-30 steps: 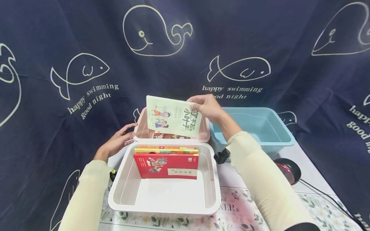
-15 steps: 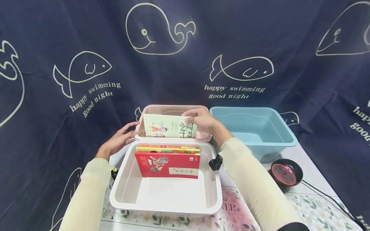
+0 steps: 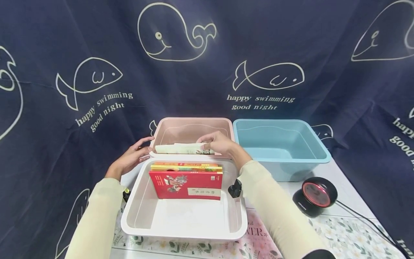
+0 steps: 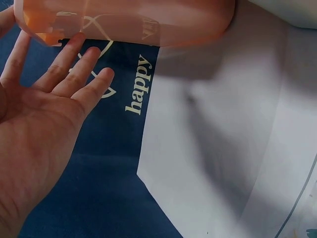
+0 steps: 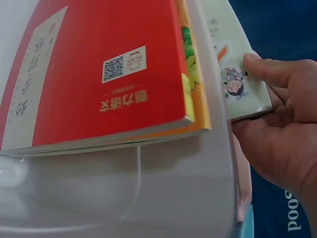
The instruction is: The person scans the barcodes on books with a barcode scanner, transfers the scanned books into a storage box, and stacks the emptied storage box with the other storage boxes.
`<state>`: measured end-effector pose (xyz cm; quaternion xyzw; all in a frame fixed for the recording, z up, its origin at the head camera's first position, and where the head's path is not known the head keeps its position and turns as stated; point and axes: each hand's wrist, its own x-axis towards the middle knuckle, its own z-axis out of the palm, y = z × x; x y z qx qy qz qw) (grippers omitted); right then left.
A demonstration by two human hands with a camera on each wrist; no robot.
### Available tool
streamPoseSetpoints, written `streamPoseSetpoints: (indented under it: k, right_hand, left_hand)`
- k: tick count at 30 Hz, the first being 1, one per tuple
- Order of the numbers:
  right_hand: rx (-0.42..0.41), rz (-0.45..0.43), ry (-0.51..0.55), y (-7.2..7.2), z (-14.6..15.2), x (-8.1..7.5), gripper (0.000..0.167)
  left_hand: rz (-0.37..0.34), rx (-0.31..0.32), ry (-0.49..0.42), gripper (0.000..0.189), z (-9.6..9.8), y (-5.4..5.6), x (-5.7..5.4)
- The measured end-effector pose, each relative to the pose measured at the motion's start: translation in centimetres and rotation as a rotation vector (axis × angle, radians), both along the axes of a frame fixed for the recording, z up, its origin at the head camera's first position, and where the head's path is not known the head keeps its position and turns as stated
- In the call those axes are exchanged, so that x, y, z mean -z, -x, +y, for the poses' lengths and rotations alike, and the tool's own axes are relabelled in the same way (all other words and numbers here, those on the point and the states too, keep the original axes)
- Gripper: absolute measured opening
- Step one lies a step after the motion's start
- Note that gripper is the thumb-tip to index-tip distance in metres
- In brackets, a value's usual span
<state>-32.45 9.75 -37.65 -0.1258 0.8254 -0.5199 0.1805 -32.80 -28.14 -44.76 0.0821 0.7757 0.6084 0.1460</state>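
Observation:
My right hand [image 3: 219, 144] pinches a pale green picture book [image 3: 181, 148] between thumb and fingers, low inside the pink bin [image 3: 176, 131]. The right wrist view shows my thumb flat on the printed cover [image 5: 230, 54] near its corner. The book stands on edge along the bin's near wall, its lower part hidden. At the pink bin's left end, the spread fingers of my left hand [image 3: 129, 160] rest at the rim. In front, a white bin [image 3: 184, 219] holds a red book [image 3: 161, 187] standing upright, with several yellow and orange books [image 3: 185, 166] behind it.
A blue bin [image 3: 278, 144] stands right of the pink one. In front of it sits a round black device [image 3: 320, 193] with a glowing red ring and a cable running right. A dark curtain [image 3: 200, 82] with fish drawings hangs behind; a floral mat [image 3: 343, 233] covers the near table.
My right hand has lowered the pale green book from above the pink bin down into it, and its cover now shows only as a narrow strip. My left hand has stayed at the rim.

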Motion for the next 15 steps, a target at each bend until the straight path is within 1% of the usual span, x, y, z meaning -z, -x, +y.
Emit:
streamPoseSetpoints:
  k: [3,6,10,13,15]
  right_hand:
    - [-0.026,-0.003,-0.039,0.2,0.0,0.6,0.022]
    - [-0.058,-0.020,-0.056,0.3,-0.1,1.0,0.023]
    - [-0.114,-0.026,-0.097,0.6,-0.1,1.0,0.027]
    - [-0.138,-0.050,-0.117,1.0,0.0,0.9,0.029]
    - [-0.140,-0.107,-0.096,1.3,0.1,0.9,0.031]
  left_hand:
    - [-0.007,-0.004,-0.008,0.062,0.0,0.0,0.1]
    - [-0.010,-0.001,-0.008,0.063,0.0,0.0,0.1]
    - [-0.013,-0.005,-0.012,0.061,0.0,-0.1,0.0]
    - [-0.012,-0.002,-0.013,0.062,0.0,-0.1,-0.1]
    - [-0.014,-0.002,-0.012,0.062,0.0,-0.1,-0.2]
